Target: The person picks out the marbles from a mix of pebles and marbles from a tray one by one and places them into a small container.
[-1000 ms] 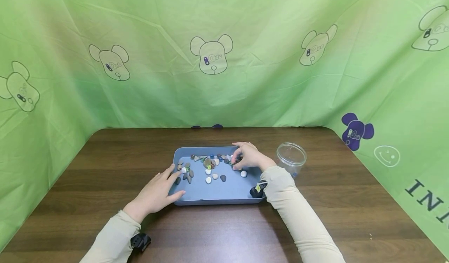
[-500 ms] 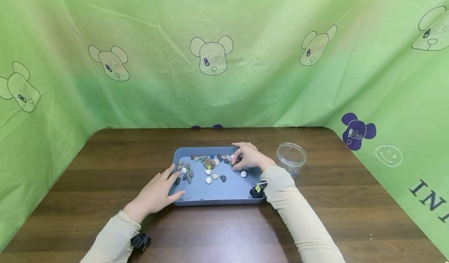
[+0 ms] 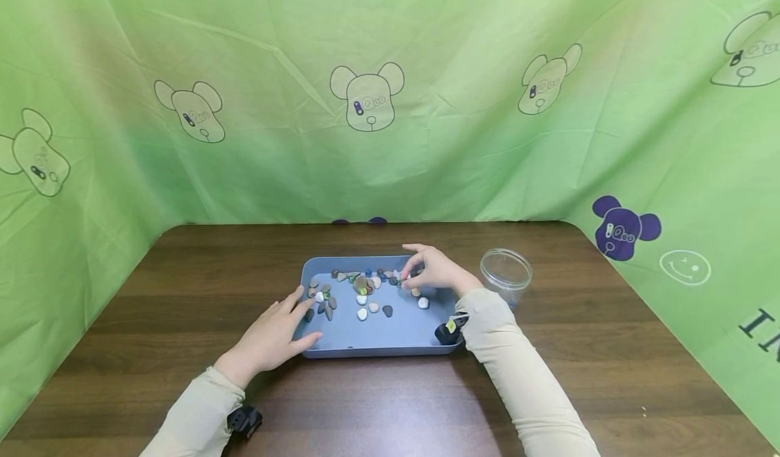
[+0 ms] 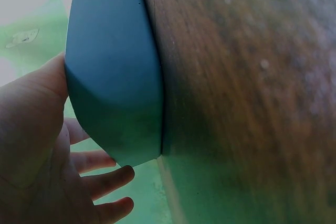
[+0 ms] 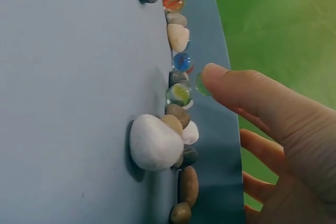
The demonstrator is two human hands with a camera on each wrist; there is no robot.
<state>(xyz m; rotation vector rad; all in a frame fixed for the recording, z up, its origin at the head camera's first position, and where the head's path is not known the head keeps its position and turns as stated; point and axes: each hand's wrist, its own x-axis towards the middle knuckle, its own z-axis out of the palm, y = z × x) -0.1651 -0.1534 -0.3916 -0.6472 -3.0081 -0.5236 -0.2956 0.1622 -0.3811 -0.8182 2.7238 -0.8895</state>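
A shallow blue tray holds several pebbles and glass marbles. My right hand, over its back right part, pinches a pale green marble between thumb and index finger; the thumb covers most of it. Just below that marble in the right wrist view lie a blue marble and a clear marble with a yellow-green swirl. The large white pebble sits closer to the camera. My left hand rests at the tray's left rim with its fingers spread, close along the outer wall.
A clear plastic jar without a lid stands right of the tray, some blue at its bottom. Grey pebbles are grouped at the tray's left. A green printed cloth hangs behind the brown wooden table.
My right hand has lifted slightly and shifted a little, uncovering a tan pebble beneath it. The left hand and the tray have stayed in place.
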